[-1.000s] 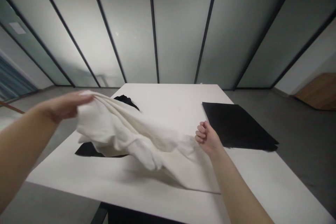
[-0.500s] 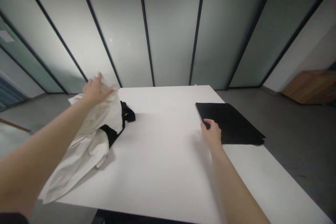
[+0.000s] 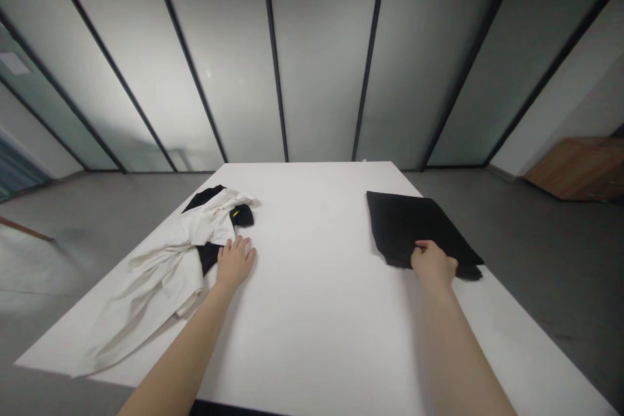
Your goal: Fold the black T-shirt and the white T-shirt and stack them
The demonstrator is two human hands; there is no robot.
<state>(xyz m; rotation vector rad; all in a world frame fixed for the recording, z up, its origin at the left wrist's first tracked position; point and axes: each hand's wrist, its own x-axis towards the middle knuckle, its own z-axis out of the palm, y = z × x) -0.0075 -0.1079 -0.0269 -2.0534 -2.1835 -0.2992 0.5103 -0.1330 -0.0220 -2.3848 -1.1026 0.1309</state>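
Note:
A crumpled white cloth [image 3: 166, 273] lies on the left part of the white table [image 3: 312, 312], over black fabric [image 3: 208, 256]. Beside it is a small black piece [image 3: 242, 215] with a yellow mark. My left hand [image 3: 234, 261] rests at the right edge of this pile, fingers spread, touching the black fabric. On the right side of the table lies a flat, folded black cloth [image 3: 414, 221]. My right hand [image 3: 433, 262] pinches its near edge, which hangs slightly uneven around the fingers.
Frosted glass panels [image 3: 322, 65] with dark frames stand behind the table. A brown wooden piece [image 3: 580, 168] is on the floor at the far right. A thin brown bar [image 3: 24, 229] shows at the far left.
My left hand has let go of the white cloth and moved down and right; the cloth now lies flatter. My right hand has shifted right along the black cloth, whose near edge has moved slightly.

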